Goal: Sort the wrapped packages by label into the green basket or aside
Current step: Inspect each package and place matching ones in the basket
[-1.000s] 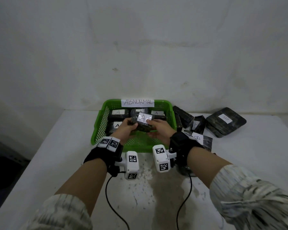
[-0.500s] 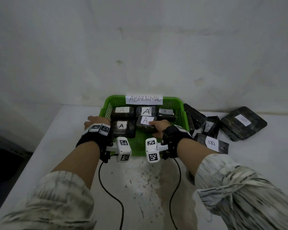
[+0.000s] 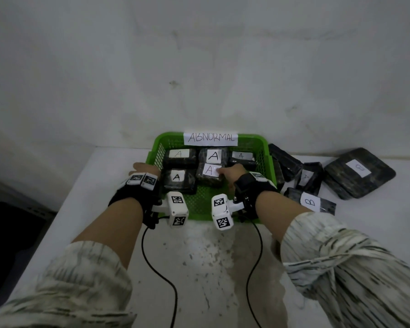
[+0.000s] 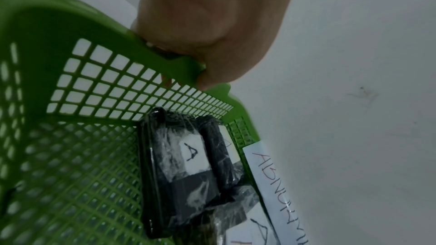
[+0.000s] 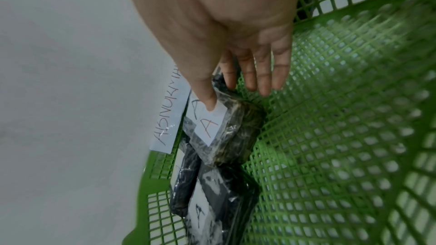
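The green basket (image 3: 266, 147) with an "ABNORMAL" sign stands against the wall and holds several dark wrapped packages labelled A. My left hand (image 3: 142, 167) grips the basket's left rim (image 4: 70, 25); in the left wrist view the left hand (image 4: 200, 34) has its thumb over the edge and fingers behind the mesh. My right hand (image 3: 230, 172) reaches into the basket. Its thumb touches the label of the middle front package (image 3: 208, 179). In the right wrist view the right hand (image 5: 238, 74) has straight fingers beside that package (image 5: 235, 137), which lies on the basket floor (image 5: 354, 137).
To the right of the basket, on the white table (image 3: 376, 221), lie a package labelled B (image 3: 310, 202), a small one labelled A (image 3: 309, 177), a large flat package (image 3: 359, 172) and a dark one (image 3: 284, 159) leaning on the basket. The wall stands close behind.
Both hands held the A package above the basket a second ago. It now lies inside. The left hand has moved to the left rim; the right hand stays on the package.
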A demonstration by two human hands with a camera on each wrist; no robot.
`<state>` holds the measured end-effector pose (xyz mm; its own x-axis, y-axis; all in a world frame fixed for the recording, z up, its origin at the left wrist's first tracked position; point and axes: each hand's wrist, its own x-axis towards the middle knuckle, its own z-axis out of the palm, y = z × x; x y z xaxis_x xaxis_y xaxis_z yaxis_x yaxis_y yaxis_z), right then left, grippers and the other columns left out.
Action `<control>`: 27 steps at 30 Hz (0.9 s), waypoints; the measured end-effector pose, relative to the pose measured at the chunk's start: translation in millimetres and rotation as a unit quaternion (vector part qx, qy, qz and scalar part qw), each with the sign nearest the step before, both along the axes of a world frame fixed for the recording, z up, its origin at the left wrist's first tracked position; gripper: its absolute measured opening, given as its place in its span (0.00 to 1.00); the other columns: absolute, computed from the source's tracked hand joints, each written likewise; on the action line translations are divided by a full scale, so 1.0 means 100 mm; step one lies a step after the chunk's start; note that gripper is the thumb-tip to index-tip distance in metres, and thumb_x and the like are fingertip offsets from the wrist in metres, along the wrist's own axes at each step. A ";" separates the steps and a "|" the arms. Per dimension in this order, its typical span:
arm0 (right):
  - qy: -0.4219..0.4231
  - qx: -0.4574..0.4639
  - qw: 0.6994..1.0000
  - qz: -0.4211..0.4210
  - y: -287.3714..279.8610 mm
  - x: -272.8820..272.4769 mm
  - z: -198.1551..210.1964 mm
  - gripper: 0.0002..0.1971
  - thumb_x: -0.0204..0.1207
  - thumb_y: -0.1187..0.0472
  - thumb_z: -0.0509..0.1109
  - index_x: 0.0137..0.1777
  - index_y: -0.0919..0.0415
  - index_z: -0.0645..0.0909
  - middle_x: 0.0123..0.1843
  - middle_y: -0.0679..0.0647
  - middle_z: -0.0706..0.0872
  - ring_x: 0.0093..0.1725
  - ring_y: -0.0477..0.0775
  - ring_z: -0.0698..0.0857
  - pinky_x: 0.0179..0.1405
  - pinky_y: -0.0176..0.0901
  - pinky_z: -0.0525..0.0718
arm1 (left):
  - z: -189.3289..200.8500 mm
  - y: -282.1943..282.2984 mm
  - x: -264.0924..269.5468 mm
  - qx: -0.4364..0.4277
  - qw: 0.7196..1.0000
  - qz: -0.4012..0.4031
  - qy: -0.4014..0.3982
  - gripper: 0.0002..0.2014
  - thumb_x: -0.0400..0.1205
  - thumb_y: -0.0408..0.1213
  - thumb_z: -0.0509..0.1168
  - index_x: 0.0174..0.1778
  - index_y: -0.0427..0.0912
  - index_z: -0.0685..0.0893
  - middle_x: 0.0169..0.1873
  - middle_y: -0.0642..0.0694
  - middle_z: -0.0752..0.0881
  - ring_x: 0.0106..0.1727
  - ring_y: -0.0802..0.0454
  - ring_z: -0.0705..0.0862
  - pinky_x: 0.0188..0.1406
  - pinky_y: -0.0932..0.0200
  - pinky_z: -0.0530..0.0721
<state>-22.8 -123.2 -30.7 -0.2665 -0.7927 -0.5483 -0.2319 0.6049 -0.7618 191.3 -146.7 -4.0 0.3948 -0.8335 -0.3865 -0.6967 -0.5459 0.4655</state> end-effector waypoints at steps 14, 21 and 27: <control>0.136 -0.086 0.972 -0.171 0.32 -1.35 0.33 0.23 0.70 0.50 0.66 0.62 0.62 0.82 0.63 0.64 0.85 0.63 0.63 0.82 0.59 0.47 0.78 | 0.22 0.32 -1.63 -0.018 0.981 -0.093 0.166 0.36 0.73 0.52 0.62 0.78 0.49 0.61 0.78 0.38 0.59 0.77 0.37 0.62 0.76 0.41 0.65; 0.148 0.049 0.976 -0.151 0.61 -1.93 -0.04 0.31 0.78 0.54 0.69 0.77 0.69 0.68 0.76 0.64 0.73 0.73 0.65 0.74 0.62 0.49 0.74 | -0.11 0.50 -2.38 0.072 0.964 -0.148 0.209 0.26 0.86 0.44 0.53 0.80 0.43 0.59 0.79 0.34 0.58 0.79 0.36 0.61 0.79 0.48 0.59; 0.166 0.075 0.982 -0.054 0.57 -2.00 -0.21 0.19 0.83 0.54 0.63 0.69 0.64 0.78 0.70 0.62 0.79 0.68 0.64 0.79 0.50 0.40 0.78 | -0.30 0.46 -2.53 0.089 0.949 -0.171 0.248 0.24 0.87 0.39 0.52 0.80 0.42 0.61 0.74 0.34 0.70 0.73 0.35 0.72 0.74 0.44 0.69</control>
<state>-222.9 -66.5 -51.4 -0.5281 -0.6672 -0.5253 -0.3812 0.7390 -0.5554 -62.0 -101.0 -34.2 -0.1549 -0.7844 -0.6006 -0.5658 -0.4279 0.7048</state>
